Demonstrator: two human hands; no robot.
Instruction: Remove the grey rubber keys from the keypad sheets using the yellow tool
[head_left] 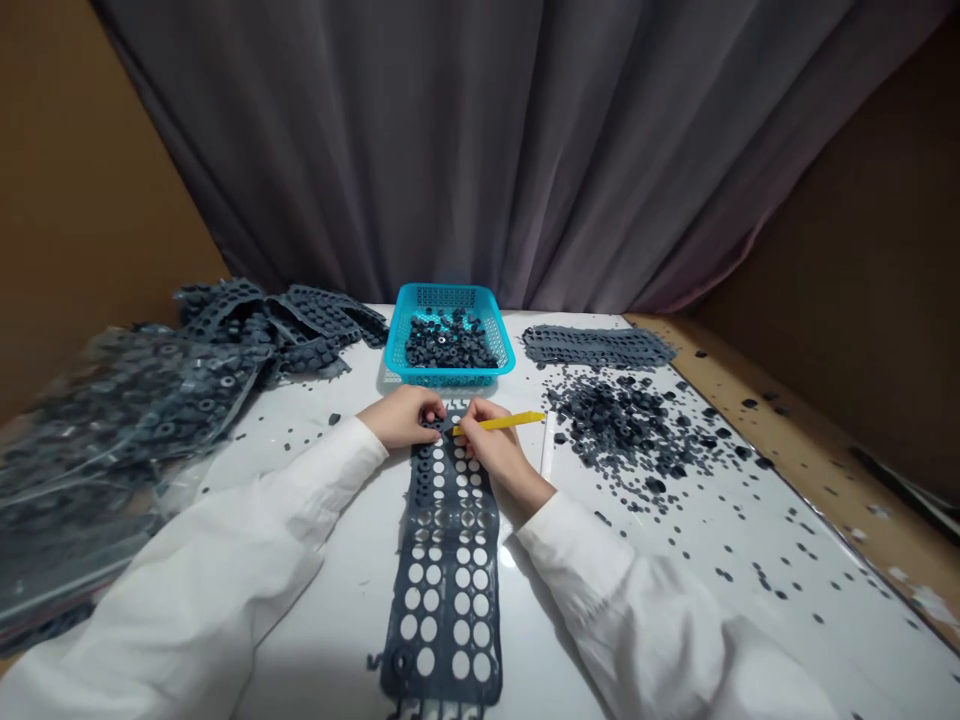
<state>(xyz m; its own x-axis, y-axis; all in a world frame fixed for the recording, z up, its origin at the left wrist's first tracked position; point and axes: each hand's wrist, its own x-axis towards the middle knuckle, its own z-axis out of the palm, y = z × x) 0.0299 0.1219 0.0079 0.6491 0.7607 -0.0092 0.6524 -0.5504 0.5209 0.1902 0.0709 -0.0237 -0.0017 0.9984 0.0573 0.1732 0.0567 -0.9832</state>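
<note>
A dark rubber sheet (445, 590) with rows of round holes lies lengthwise in front of me. Some ring-shaped pieces still sit in its upper left column, and one is at the lower left corner. My right hand (491, 440) grips a yellow pen-like tool (510, 421), its dark tip against the sheet's far part. My left hand (409, 415) rests at the sheet's upper left edge, thumb and fingers drawn together close to the tool's tip. Whatever lies between those fingers is too small to make out.
Behind the sheet stands a blue basket (450, 378) holding dark ring pieces. A heap of small dark bits (626, 420) spreads across the right. Punched sheets (598, 345) lie behind it. More sheets (277, 320) and a clear plastic bag (150, 400) of parts fill the left.
</note>
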